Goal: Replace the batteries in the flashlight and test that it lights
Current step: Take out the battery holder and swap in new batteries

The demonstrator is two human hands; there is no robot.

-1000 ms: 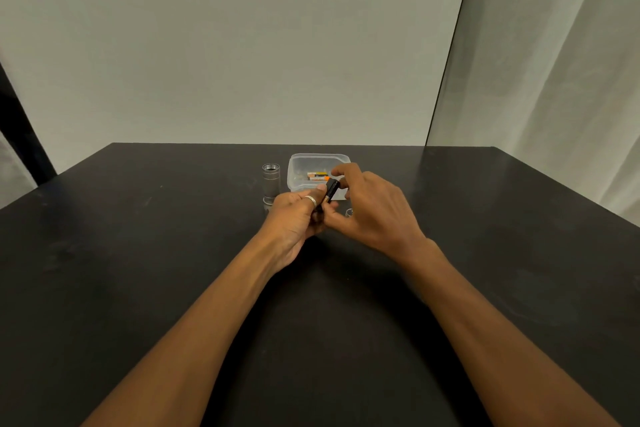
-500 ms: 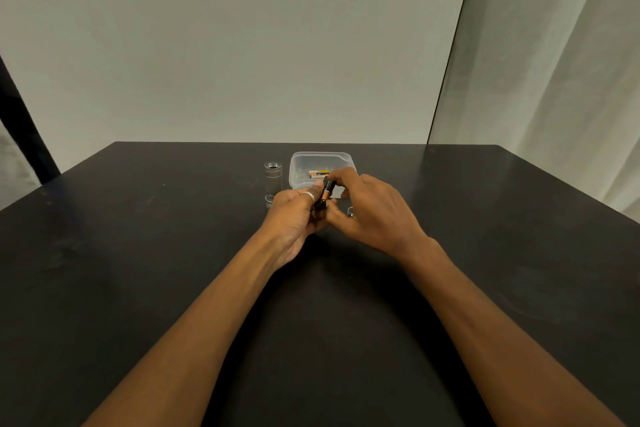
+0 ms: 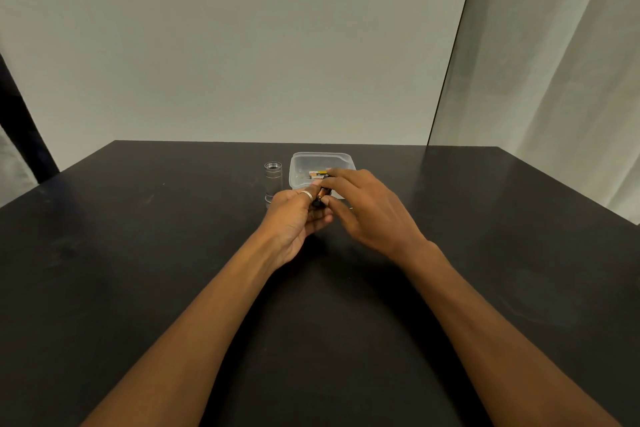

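My left hand (image 3: 294, 218) grips a small dark battery holder (image 3: 317, 203), mostly hidden in the fingers. My right hand (image 3: 367, 208) pinches a black-and-copper battery (image 3: 322, 194) at the holder's top end, most of it sunk between my fingers. A silver flashlight body (image 3: 273, 178) stands upright just left of the hands. Behind them a clear plastic tub (image 3: 304, 163) holds a few more batteries (image 3: 318, 174).
The dark table (image 3: 138, 253) stretches around the hands, with its right edge near a pale curtain (image 3: 571, 80). A small metal part (image 3: 351, 208) peeks out under my right hand. A white wall stands behind the table.
The battery has gone from tilted and clearly exposed to lower and nearly hidden between my fingers. Both hands stay in the same spot.
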